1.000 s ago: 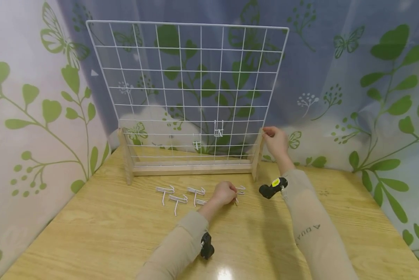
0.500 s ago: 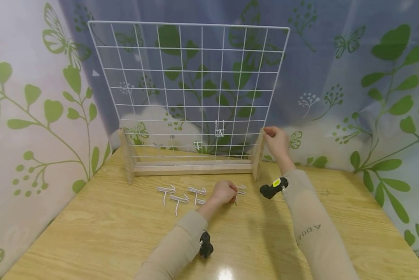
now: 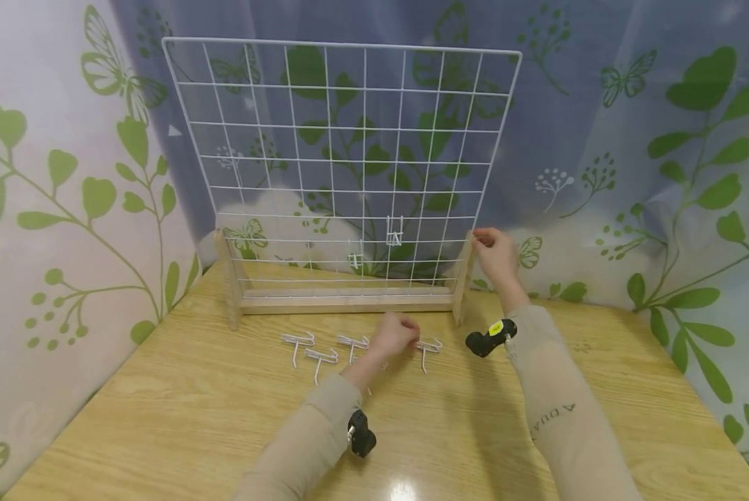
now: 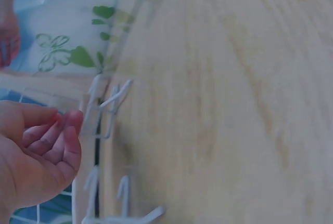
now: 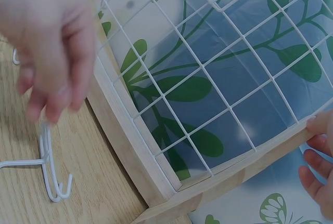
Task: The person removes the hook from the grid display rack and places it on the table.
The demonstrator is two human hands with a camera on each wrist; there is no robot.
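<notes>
My left hand (image 3: 394, 335) is just above the table. Its thumb and fingertips are by the end of a white wire hook (image 3: 429, 346) that lies on the wood; in the left wrist view the fingers are loosely bent beside that hook (image 4: 106, 107), with nothing seen between them. My right hand (image 3: 496, 254) holds the top of the right post (image 3: 464, 278) of a wooden stand, thumb against the wood. A white wire grid panel (image 3: 343, 129) stands upright in this stand. Two hooks hang on the grid, one higher (image 3: 394, 233) and one lower (image 3: 355, 257).
Left of my left hand lie several more wire hooks, including a left one (image 3: 298, 341), a nearer one (image 3: 321, 357) and one by the wrist (image 3: 352, 342). Another is partly hidden under the left forearm. A leaf-patterned curtain (image 3: 599, 125) stands behind the wooden table (image 3: 161, 417).
The left hand has shifted slightly left and away from the table's front, and more of the hook beside it now shows. The right hand stays at the post.
</notes>
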